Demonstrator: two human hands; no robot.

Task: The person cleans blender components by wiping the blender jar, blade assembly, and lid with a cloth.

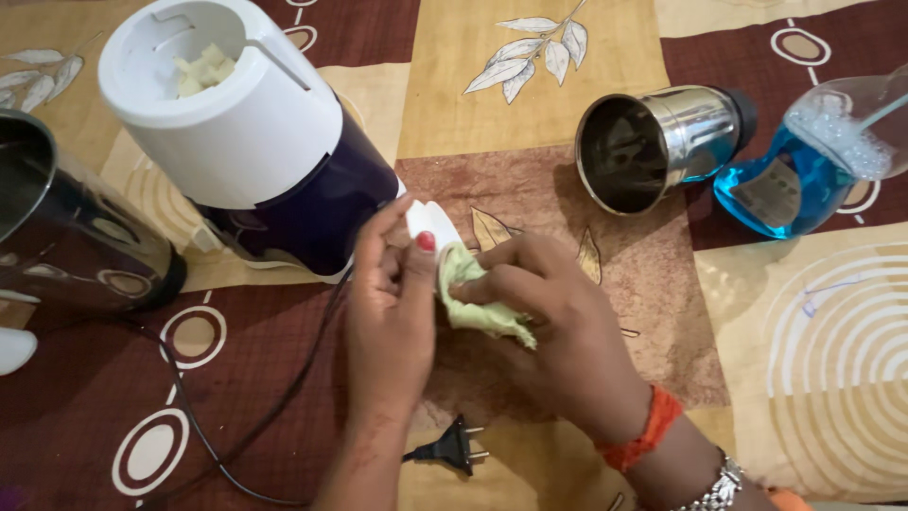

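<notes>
Nearest, a black plug (450,446) lies unplugged on the patterned cloth (530,95) over the desk, its cord (255,426) curling off to the left. Just above it the two hands meet. The left hand (392,312) is curled around a small white part (430,225) at the foot of the mixer (255,142), thumb with a red nail pressed on it. The right hand (544,308), an orange band and a metal bracelet on its wrist, pinches a pale green rag (473,298) against that white part. The mixer lies tipped on its side, white top toward the left, dark blue body toward the hands. At the far left sits a steel jar (66,237). Farther off to the right, a smaller steel jar (653,142) lies on its side, open mouth facing the hands, and just beside it a clear bottle (813,161) of blue liquid lies tilted.
</notes>
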